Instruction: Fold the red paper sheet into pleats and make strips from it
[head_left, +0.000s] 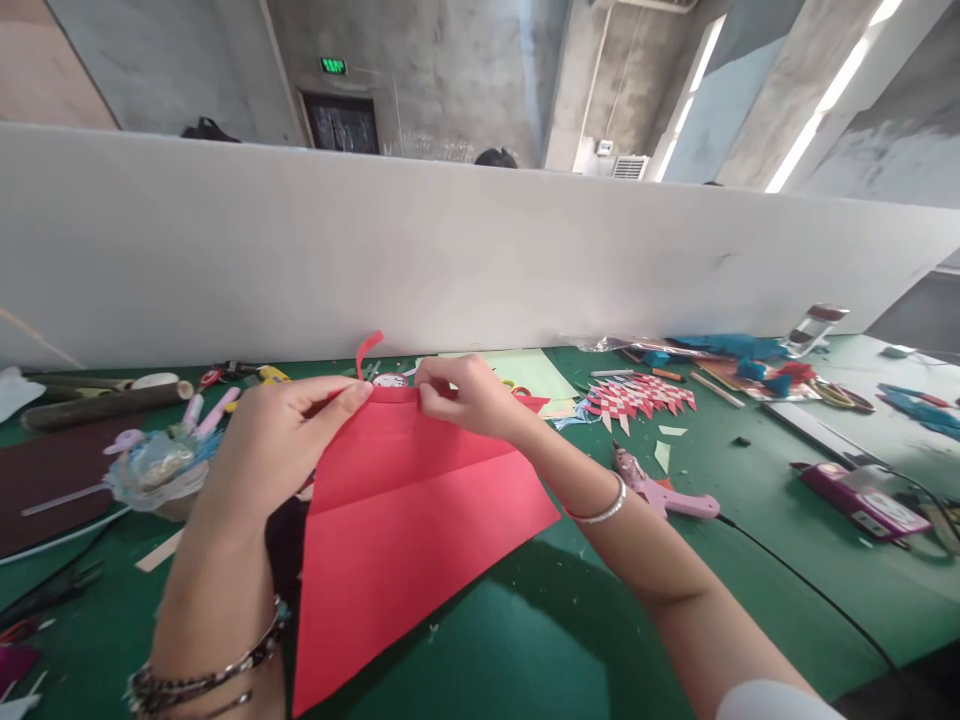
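Note:
A large sheet of red paper (pixel 405 520) with fold creases lies on the green table (pixel 570 620) in front of me. My left hand (pixel 277 440) pinches the paper's far edge at its left end, fingers closed on it. My right hand (pixel 469 395) pinches the same far edge a little to the right, thumb and fingers pressed together on the folded strip. Both wrists wear bracelets. A thin red paper strip (pixel 367 350) curls up just behind the edge.
A pink glue gun (pixel 664 492) lies right of the paper, with a woven red-and-white paper piece (pixel 637 395) behind it. Pens, scissors and a tape roll (pixel 154 470) crowd the left. A purple box (pixel 862 497) and blue scraps sit at the right. A white partition (pixel 480 250) backs the table.

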